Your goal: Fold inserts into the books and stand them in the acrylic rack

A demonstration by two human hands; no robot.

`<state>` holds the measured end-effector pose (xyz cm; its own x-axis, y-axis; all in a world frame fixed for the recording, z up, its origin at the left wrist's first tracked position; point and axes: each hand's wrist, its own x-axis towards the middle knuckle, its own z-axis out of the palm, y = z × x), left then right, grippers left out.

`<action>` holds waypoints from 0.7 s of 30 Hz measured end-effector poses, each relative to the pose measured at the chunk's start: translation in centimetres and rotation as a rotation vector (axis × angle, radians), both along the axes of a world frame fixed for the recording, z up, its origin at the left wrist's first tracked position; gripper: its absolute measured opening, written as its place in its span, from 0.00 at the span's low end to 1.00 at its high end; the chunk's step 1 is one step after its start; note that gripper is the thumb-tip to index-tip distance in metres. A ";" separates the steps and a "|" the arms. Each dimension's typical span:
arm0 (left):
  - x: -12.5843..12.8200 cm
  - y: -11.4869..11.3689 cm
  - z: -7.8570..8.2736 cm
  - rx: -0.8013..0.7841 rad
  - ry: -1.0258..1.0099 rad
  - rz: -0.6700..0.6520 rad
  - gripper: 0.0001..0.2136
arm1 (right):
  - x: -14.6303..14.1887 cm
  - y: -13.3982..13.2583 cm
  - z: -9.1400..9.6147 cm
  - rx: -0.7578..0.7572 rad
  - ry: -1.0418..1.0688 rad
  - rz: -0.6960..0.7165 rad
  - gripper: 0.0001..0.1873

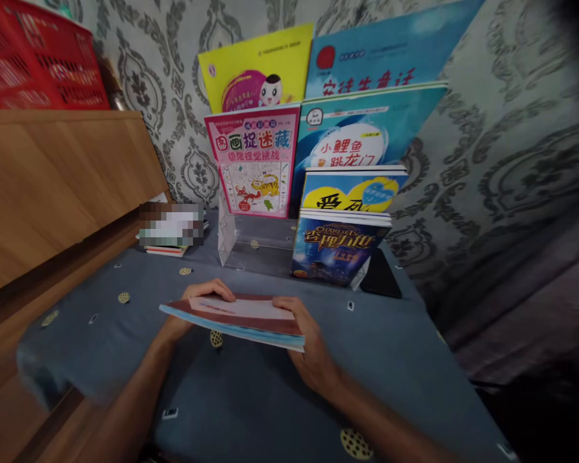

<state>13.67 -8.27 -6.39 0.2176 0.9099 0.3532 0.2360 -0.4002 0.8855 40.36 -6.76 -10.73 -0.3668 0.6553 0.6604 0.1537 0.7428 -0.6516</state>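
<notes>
Left: book stack (165, 249) on bench (251, 392); left hand (199, 294) pinches left end of booklet (244, 315). Centre: booklet above bench, strip of cloth (258, 281) showing between it and book rack (226, 241). Right: right hand (309, 341) pinches opposite end; bench edge (457, 373) slants beyond.
</notes>
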 end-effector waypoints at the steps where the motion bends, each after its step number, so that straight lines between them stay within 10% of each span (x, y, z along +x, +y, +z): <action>1: 0.0 0.0 -0.1 0.004 -0.001 0.001 0.19 | 0.0 0.0 0.0 0.009 -0.001 0.001 0.13; 21: 0.4 0.0 -0.2 -0.026 -0.076 0.081 0.14 | 0.0 -0.3 0.3 0.078 -0.021 -0.029 0.15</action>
<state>14.05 -8.30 -6.58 0.1168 0.9325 0.3416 0.1986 -0.3590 0.9120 40.34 -7.09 -10.44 -0.3626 0.6130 0.7019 0.1889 0.7859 -0.5888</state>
